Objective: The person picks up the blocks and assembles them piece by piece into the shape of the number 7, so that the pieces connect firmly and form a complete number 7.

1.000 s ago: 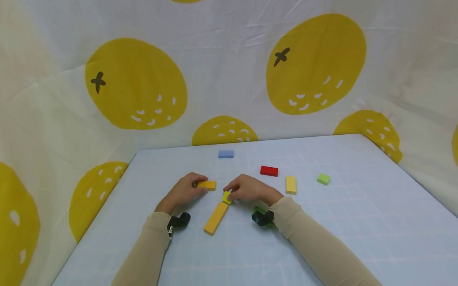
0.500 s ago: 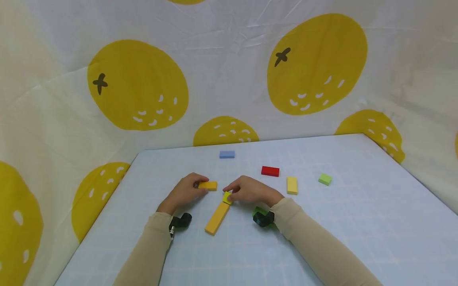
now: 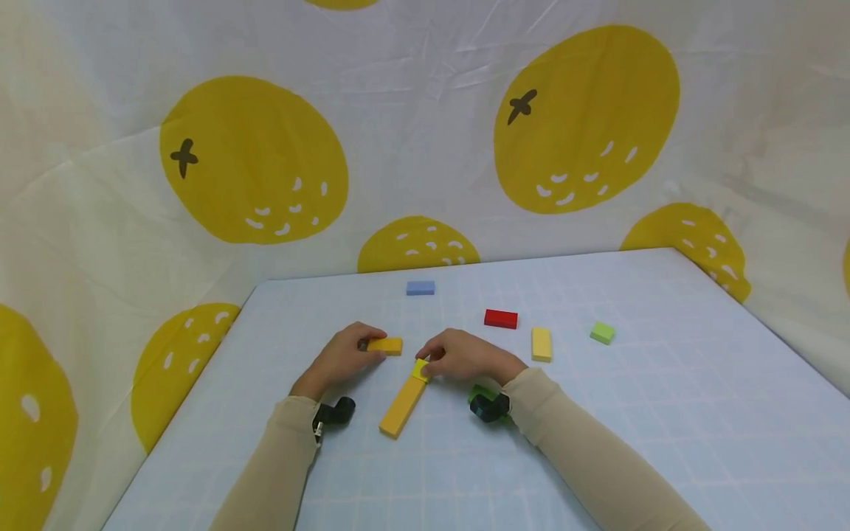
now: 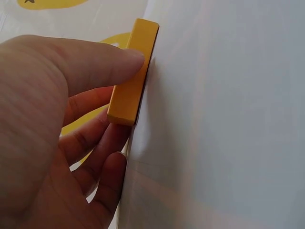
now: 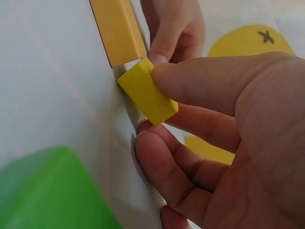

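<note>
My left hand pinches an orange rectangular block between thumb and fingers, low at the table surface. To its right, my right hand holds a small yellow block between thumb and fingertips. That yellow block is at the far end of a long orange block, which lies slantwise on the table. In the right wrist view the yellow block looks tilted, with a narrow gap to the orange block; whether they touch at some point I cannot tell. Fingers partly cover both held blocks.
A green block lies under my right wrist, partly hidden. Farther back on the table are a blue block, a red block, a pale yellow block and a light green block. A fruit-patterned cloth hangs behind.
The small yellow block has shifted slightly toward the far end of the long orange block and turned a little in my right hand. My left hand stays nearly still.
</note>
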A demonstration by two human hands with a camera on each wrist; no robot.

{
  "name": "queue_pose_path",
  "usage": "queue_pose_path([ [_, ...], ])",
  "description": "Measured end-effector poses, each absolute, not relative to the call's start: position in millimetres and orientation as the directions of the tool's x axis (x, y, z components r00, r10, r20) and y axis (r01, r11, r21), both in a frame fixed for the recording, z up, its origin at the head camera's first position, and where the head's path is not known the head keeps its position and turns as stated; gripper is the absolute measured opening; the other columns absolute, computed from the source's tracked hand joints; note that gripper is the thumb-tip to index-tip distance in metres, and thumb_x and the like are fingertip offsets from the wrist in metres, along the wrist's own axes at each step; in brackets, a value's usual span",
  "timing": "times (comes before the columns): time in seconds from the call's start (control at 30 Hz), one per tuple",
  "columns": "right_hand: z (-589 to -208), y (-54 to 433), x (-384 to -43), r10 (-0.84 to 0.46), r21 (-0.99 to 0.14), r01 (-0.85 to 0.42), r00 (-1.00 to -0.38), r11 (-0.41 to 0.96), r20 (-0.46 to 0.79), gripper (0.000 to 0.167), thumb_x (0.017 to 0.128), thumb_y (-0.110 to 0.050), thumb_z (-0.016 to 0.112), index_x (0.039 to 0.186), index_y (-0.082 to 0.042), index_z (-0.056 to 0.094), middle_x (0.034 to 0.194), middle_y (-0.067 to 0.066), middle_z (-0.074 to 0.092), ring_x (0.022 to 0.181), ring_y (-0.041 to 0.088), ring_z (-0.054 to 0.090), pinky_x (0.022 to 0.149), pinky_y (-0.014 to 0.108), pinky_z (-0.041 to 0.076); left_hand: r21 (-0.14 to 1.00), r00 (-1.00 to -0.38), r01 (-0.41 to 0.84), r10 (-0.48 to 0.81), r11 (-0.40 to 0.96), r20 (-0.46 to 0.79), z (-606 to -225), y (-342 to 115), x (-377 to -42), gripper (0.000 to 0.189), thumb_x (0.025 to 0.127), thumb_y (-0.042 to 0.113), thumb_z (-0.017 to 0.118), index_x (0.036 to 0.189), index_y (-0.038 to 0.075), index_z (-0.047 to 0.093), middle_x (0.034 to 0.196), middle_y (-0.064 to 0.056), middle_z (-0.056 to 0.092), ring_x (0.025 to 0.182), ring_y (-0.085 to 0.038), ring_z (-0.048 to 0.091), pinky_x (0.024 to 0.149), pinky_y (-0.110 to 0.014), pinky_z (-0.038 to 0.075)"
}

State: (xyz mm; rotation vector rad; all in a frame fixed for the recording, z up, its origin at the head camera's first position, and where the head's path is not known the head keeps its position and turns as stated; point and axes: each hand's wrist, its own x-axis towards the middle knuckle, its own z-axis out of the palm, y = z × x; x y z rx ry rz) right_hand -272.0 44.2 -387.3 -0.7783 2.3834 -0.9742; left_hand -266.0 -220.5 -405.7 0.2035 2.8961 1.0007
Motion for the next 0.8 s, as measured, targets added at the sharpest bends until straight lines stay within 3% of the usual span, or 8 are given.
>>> queue_pose_path([
  [0.8, -390.6, 44.4, -272.4, -0.660, -0.745, -0.341, -0.731, 0.574, -0.174, 0.028, 0.093, -0.029, 0.073, 0.120, -0.023, 0.074, 0.096, -0.008, 0.067, 0.092, 0.020, 0.057, 0.079, 0.033, 0.051, 0.631, -0.992, 0.086, 0.126, 0.771, -0.018, -408.2, -219.5, -264.9, 0.035, 0.090, 0.024, 0.076, 0.124, 0.017, 0.069, 0.124, -0.002, 0.061, 0.111, -0.022, 0.055, 0.105, -0.047, 0.044],
])
